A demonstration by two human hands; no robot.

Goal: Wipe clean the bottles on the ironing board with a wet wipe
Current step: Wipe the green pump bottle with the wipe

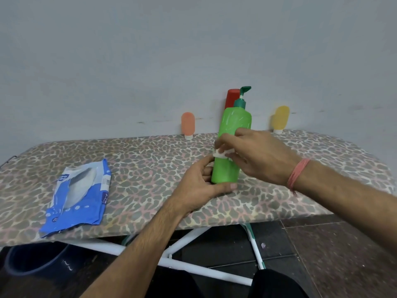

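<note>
Ironing board (150,160), green bottle (233,134) between hands

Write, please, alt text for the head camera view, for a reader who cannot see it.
A right hand presses a white wet wipe on an upright green pump bottle while the left hand grips its base, on a leopard-print ironing board. Behind stand red, orange and yellow bottles; a blue wipes pack lies at left.
</note>
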